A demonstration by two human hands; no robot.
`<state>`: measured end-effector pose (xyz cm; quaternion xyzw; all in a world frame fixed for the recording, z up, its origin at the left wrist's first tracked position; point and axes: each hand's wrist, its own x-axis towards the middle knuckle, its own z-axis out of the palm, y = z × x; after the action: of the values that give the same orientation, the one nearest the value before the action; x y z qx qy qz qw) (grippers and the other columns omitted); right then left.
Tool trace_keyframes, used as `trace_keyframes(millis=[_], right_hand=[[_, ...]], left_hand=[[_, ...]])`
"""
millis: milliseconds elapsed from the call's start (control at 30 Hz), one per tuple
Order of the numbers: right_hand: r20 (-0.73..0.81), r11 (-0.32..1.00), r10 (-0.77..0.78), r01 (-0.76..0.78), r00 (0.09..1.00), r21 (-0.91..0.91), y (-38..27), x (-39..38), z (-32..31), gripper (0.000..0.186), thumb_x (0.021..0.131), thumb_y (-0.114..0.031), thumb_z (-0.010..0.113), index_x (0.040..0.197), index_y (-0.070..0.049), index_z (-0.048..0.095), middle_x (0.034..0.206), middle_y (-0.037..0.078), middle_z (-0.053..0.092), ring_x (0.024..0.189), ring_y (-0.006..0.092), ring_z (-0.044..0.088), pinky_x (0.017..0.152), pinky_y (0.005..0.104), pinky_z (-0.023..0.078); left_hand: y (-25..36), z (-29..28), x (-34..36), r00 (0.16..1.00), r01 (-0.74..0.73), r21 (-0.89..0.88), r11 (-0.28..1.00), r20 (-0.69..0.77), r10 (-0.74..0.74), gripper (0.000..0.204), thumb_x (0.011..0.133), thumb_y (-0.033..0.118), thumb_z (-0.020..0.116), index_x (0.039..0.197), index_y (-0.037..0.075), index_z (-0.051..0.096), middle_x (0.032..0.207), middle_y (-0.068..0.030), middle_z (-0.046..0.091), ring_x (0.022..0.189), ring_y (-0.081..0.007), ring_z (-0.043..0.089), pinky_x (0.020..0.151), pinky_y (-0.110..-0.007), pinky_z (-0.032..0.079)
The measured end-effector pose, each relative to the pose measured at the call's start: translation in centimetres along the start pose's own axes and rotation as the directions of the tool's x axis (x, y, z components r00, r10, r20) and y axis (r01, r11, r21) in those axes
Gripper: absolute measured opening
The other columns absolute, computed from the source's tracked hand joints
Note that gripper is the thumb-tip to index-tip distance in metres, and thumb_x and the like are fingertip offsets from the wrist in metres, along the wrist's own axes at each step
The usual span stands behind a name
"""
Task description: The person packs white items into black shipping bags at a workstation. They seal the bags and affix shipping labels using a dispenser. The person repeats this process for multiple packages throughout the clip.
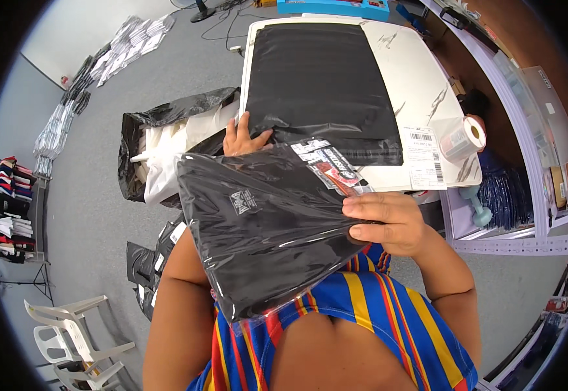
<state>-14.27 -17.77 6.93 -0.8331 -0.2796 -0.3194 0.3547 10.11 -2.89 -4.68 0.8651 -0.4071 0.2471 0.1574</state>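
My right hand (391, 223) pinches the right edge of a black folded garment in a clear plastic bag (264, 228), thumb below and fingers above. The packet is tilted in front of my body, with a small white print on the cloth and a coloured tag near its upper corner. Beyond it, my left hand (245, 138) rests with fingers spread at the near left edge of a flat black plastic mailer bag (316, 85); the packet hides its wrist. That mailer lies on a white marbled table (421, 72). A printed white label (425, 156) sits at the mailer's right.
A label roll (463, 138) stands at the table's right edge. Left of the table is a black bag holding white plastic (160, 150). Black packets (144, 267) lie on the floor, with white chairs (79, 332) farther left. Shelving (525, 244) runs along the right.
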Motion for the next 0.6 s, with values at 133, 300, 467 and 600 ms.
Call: trace_keyframes(millis=[133,300,467,600], right_hand=[[0.000,0.999,-0.027,0.027,1.000,0.039,0.5,-0.3,0.1,0.021,0.065,-0.005,0.059,0.086,-0.008,0.062,0.093,0.011,0.059,0.083,0.0259,0.060,0.065,0.0316,0.050],[-0.047,0.999,-0.043,0.044,0.998,0.024,2.1,-0.5,-0.6,0.020,0.065,-0.002,0.058,0.085,-0.007,0.061,0.095,0.012,0.059,0.083,0.0268,0.059,0.068,0.0322,0.049],[-0.051,0.968,0.109,-0.118,0.993,-0.221,2.0,-3.0,-3.5,0.021,0.065,-0.003,0.057,0.086,-0.007,0.061,0.093,0.012,0.059,0.085,0.0266,0.059,0.072,0.0331,0.048],[0.022,0.920,0.158,-0.139,0.987,-0.367,-0.7,-2.7,-4.5,0.020,0.066,-0.005,0.056,0.085,-0.007,0.061,0.094,0.010,0.060,0.085,0.0253,0.059,0.073,0.0335,0.048]], left_hand=[[1.4,-1.5,0.8,0.964,0.212,0.014,0.977,0.161,-0.212,0.034,0.067,0.035,0.063,0.093,0.014,0.059,0.120,-0.0128,0.039,0.108,-0.0347,0.038,0.086,-0.040,0.036],[-0.2,-5.2,2.4,0.829,0.527,-0.548,0.649,0.499,-0.252,0.033,0.077,0.028,0.055,0.104,0.009,0.051,0.103,-0.0123,0.052,0.091,-0.0258,0.049,0.077,-0.031,0.041],[-0.7,-8.1,3.4,0.805,0.588,-0.798,0.129,0.564,-0.182,0.038,0.078,0.003,0.049,0.115,0.003,0.043,0.092,-0.0072,0.056,0.079,-0.0158,0.052,0.073,-0.027,0.043],[0.5,-10.9,3.9,0.709,0.690,-0.603,0.401,0.674,-0.207,0.049,0.077,0.001,0.051,0.123,-0.002,0.034,0.103,-0.0063,0.053,0.090,-0.0142,0.049,0.078,-0.025,0.041]])
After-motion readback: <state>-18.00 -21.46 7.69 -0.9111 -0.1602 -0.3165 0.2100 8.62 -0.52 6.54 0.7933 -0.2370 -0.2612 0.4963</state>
